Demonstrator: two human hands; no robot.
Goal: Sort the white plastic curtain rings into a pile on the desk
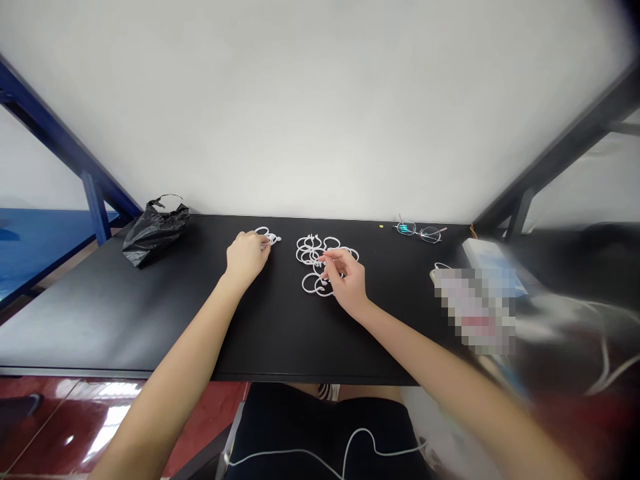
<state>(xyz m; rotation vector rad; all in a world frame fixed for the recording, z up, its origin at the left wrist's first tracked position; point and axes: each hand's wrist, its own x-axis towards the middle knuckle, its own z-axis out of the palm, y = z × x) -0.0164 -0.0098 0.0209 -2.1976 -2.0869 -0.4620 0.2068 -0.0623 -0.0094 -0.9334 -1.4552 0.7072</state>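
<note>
Several white plastic rings (314, 250) lie in a loose pile at the middle of a black table (150, 313). My right hand (346, 277) rests on the near side of this pile, its fingers pinched on one white ring. A smaller cluster of white rings (270, 235) lies to the left. My left hand (246, 257) is curled there, its fingertips closed on a ring of that cluster.
A crumpled black plastic bag (155, 228) sits at the back left of the table. A pair of glasses (420, 231) lies at the back right. A white cable (600, 347) and blurred items lie on the right. A white wall stands behind.
</note>
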